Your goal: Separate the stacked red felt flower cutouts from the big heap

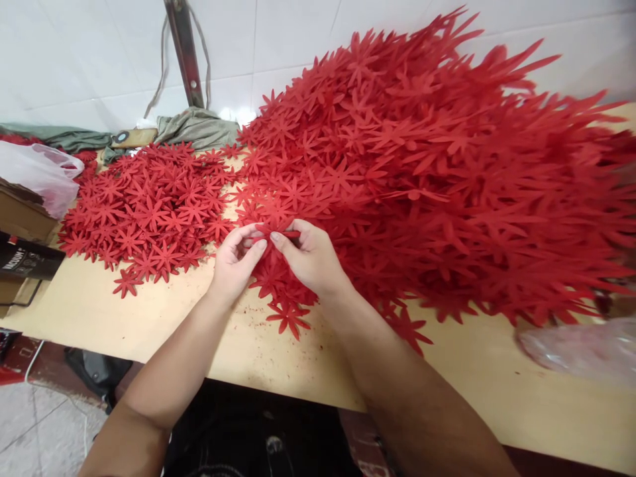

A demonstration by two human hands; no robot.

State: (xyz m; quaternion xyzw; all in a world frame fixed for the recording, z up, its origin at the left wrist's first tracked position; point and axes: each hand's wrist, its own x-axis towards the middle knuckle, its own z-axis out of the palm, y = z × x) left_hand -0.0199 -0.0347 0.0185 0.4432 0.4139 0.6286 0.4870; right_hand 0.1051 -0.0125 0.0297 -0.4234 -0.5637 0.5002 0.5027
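Observation:
Between my two hands is a red flower-shaped cutout (272, 228) with narrow petals. My left hand (237, 257) pinches its left side, thumb on top. From the other side my right hand (312, 257) grips it, thumb near the centre and fingers curled beneath. Both thumbs almost meet. Behind and to the right rises a large heap of similar red cutouts (397, 172), and a few lie under my hands. A smaller, lower pile of red cutouts (149, 212) lies to the left, apart from my left hand.
A pale wooden table (163, 324) carries both piles, with small red specks near its front. At left are a white plastic bag (40, 169) and a black box (30, 258). Grey-green cloth (196, 127) lies by the wall. Clear plastic (586, 348) sits at right.

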